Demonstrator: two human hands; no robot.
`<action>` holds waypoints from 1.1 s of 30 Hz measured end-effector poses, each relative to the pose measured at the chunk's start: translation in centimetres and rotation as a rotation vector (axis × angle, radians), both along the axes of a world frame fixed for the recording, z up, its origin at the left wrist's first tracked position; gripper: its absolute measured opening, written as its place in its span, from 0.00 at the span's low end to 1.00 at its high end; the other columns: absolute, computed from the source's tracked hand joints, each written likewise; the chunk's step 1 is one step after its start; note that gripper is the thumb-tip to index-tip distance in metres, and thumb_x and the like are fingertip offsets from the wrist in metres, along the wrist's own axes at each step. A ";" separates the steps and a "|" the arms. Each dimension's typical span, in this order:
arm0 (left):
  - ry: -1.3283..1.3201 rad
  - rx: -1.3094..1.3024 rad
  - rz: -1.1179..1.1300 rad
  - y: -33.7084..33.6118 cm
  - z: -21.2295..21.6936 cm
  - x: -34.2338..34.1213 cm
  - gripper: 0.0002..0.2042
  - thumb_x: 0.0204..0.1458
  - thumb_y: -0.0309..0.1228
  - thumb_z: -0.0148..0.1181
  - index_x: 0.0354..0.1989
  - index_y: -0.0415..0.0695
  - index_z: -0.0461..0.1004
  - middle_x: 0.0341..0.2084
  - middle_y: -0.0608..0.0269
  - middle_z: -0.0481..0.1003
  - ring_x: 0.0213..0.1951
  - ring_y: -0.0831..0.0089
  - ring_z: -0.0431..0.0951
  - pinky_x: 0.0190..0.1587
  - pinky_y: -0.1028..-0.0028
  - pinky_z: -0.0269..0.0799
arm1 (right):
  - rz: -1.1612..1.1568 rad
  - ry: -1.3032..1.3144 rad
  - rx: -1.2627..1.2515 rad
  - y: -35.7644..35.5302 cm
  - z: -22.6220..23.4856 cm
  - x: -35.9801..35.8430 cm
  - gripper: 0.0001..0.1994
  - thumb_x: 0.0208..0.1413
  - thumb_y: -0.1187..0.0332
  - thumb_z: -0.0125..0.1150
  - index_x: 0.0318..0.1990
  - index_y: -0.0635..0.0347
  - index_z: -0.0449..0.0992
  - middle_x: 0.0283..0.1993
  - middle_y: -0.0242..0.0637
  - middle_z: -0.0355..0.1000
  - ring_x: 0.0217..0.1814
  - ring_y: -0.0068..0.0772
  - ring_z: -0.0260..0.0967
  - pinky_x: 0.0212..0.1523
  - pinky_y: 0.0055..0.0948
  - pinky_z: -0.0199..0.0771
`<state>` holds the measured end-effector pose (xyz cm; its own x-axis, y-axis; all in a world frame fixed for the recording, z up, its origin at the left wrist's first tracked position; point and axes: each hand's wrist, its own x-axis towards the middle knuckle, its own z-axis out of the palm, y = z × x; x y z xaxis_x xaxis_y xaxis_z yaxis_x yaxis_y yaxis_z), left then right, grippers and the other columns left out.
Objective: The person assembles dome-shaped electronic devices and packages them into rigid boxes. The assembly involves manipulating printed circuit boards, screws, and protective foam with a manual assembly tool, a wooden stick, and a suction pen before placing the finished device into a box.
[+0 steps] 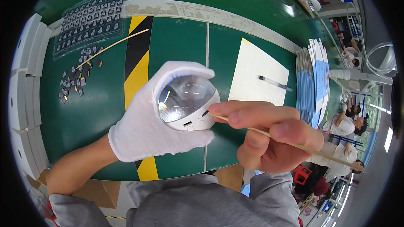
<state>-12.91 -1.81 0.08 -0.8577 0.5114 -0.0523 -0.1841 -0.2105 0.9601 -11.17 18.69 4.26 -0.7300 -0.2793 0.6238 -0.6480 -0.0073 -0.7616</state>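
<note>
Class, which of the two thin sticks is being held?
The stick in the bare right hand, tip at the white device; the other stick lies untouched on the green table.

Green table (179, 40), small black cards (76, 75), paper sheet (251, 69), clear tray (89, 44)

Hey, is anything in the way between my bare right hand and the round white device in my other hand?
Nothing visible is. Your right hand holds a thin wooden stick, its tip at the round white device. Your gloved left hand cups the device from the left, leaving that side uncovered.
</note>
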 end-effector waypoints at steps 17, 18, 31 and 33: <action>0.190 -0.021 0.153 1.0 -0.7 0.7 0.33 0.40 0.21 0.74 0.59 0.43 0.70 0.46 0.63 0.74 0.49 0.77 0.76 0.53 0.74 0.73 | 0.050 0.035 0.389 0.9 1.6 -0.1 0.16 0.60 0.89 0.51 0.54 0.71 0.59 0.42 0.68 0.74 0.42 0.62 0.82 0.39 0.45 0.89; 0.193 -0.026 0.155 0.9 -0.6 0.7 0.33 0.40 0.21 0.74 0.59 0.43 0.70 0.46 0.63 0.74 0.49 0.77 0.76 0.53 0.74 0.73 | -0.046 0.046 0.369 0.4 1.3 0.0 0.12 0.48 0.87 0.58 0.40 0.71 0.67 0.40 0.62 0.77 0.35 0.50 0.81 0.29 0.34 0.83; 0.157 -0.122 0.056 0.2 -0.1 0.7 0.39 0.35 0.27 0.81 0.60 0.41 0.69 0.56 0.59 0.70 0.57 0.69 0.72 0.61 0.69 0.67 | -0.437 -0.406 0.531 1.7 -0.7 -2.1 0.17 0.59 0.81 0.60 0.55 0.62 0.74 0.28 0.31 0.72 0.24 0.18 0.69 0.27 0.19 0.68; 0.178 -0.129 0.060 -0.1 -0.3 0.7 0.39 0.35 0.27 0.81 0.61 0.41 0.69 0.56 0.59 0.70 0.58 0.69 0.72 0.61 0.69 0.67 | -0.410 -0.428 0.600 1.7 -1.5 -2.4 0.17 0.59 0.81 0.61 0.55 0.62 0.74 0.27 0.30 0.72 0.24 0.17 0.69 0.27 0.19 0.68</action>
